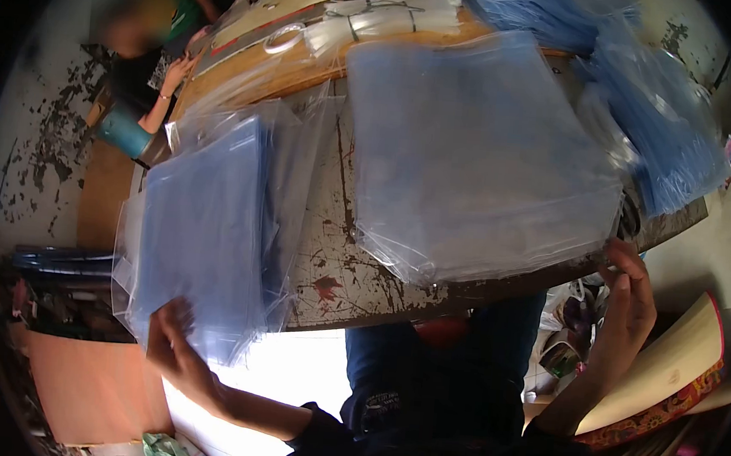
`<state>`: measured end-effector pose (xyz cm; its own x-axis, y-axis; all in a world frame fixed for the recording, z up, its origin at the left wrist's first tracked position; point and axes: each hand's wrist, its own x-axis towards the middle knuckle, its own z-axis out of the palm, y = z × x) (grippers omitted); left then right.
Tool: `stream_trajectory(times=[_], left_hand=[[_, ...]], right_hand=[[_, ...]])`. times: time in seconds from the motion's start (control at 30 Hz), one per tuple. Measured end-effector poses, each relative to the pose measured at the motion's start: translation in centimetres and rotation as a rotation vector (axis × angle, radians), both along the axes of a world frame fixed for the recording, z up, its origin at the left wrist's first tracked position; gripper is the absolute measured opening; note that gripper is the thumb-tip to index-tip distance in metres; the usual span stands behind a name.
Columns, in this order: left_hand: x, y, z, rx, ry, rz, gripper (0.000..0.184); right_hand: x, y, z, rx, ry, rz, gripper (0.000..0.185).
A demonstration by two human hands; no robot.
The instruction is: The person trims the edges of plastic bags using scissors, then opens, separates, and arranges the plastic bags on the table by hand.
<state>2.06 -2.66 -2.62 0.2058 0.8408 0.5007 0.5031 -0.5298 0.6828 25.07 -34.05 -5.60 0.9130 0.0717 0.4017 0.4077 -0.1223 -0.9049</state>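
On the left of the table lies a stack of clear bluish plastic sheets or bags [201, 216], its near end hanging past the table edge. My left hand [175, 350] is over that near end, fingers apart and slightly blurred; whether they touch the plastic I cannot tell. A wider pile of clear plastic sheets [480, 160] covers the middle of the table, its near corners loose and wrinkled. At its near right corner is my right hand [630, 293], fingers loosely bent with the thumb apart, and nothing shows in its grasp.
Bundles of bluish plastic [668, 139] lie at the right and far side. Tied strips of whitish plastic [388, 22] and a tape roll [284, 38] are at the back of the worn table [336, 289]. Another person [152, 61] is at the far left. A rolled sheet [669, 368] stands right.
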Motion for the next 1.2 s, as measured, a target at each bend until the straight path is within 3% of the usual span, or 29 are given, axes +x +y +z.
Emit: stream_trajectory(times=[0.07, 0.1, 0.17, 0.23, 0.27, 0.33, 0.37, 0.47, 0.63, 0.77, 1.07, 1.2], left_hand=[[1.3, -1.9, 0.8, 0.068, -0.309, 0.132, 0.032], [2.2, -3.2, 1.2, 0.13, -0.391, 0.11, 0.03], [3.6, -6.8, 1.5, 0.002, -0.46, -0.076, 0.027], [6.1, -9.6, 0.8, 0.012, -0.364, -0.52, 0.016], [7.6, -10.9, 0.2, -0.002, -0.347, -0.734, 0.01], [10.8, -13.1, -0.2, -0.043, -0.131, -0.832, 0.008], [11.8, -13.7, -0.4, -0.113, -0.035, -0.875, 0.007], [13.3, -14.6, -2.9, -0.215, -0.123, -0.857, 0.008], [13.9, -14.7, -4.2, -0.108, -0.25, -0.904, 0.01], [13.8, -14.4, -4.5, -0.241, -0.249, -0.889, 0.009], [13.7, -14.4, -6.1, -0.197, -0.278, -0.878, 0.008], [13.9, -13.7, -6.0, -0.127, -0.25, -0.999, 0.017]], right_hand=[[-0.9, 0.9, 0.1, -0.019, -0.031, -0.002, 0.023], [-1.3, 1.4, 0.2, -0.045, -0.066, 0.009, 0.022], [-2.4, 2.3, 0.5, -0.023, -0.075, 0.044, 0.022], [-3.4, 3.3, 0.7, 0.089, -0.126, 0.289, 0.027], [-4.0, 4.1, 1.4, 0.084, -0.119, 0.287, 0.027], [-4.8, 5.5, 3.0, 0.313, 0.412, 0.608, 0.039], [-4.7, 5.7, 2.4, 0.3, 0.433, 0.592, 0.039], [-3.5, 5.8, -0.1, 0.406, 0.561, 0.524, 0.044], [-3.4, 5.3, -1.0, 0.382, 0.493, 0.532, 0.042], [-3.0, 4.8, -1.5, 0.384, 0.593, 0.511, 0.039], [-2.4, 4.4, -3.1, 0.466, 0.638, 0.549, 0.035], [-2.3, 4.4, -3.1, 0.471, 0.641, 0.564, 0.035]])
